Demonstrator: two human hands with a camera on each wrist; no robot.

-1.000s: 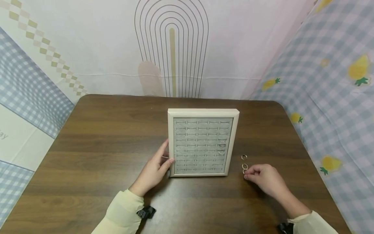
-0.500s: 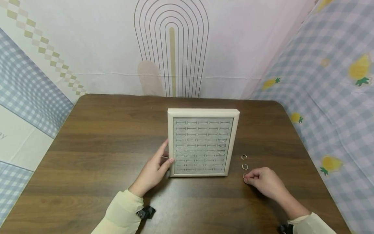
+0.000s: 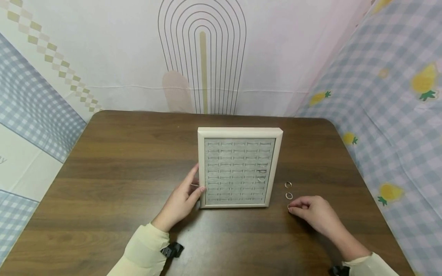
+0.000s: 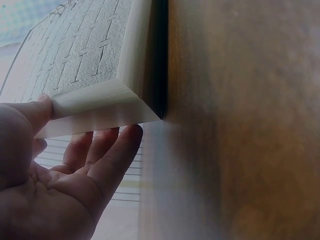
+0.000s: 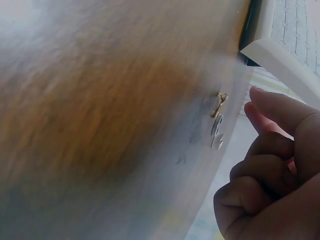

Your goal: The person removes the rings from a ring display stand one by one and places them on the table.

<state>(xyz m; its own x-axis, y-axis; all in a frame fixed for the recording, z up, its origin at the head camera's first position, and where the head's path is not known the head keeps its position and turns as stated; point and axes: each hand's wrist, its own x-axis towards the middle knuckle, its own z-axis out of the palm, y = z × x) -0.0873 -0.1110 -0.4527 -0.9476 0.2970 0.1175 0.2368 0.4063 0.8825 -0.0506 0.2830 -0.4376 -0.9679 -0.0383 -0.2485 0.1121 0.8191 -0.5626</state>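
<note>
Nearest ring [image 3: 288, 207] partly hidden by right grip [image 3: 315, 214].

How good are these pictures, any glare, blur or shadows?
Head view: mostly clear, with a soft shadow below the right hand and a faint sheen on the table; left wrist view: hazy, the table blurred but the grey panel crisper; right wrist view: hazy, pale glare at upper left, wood grain smeared, rings too soft for detail.
</note>
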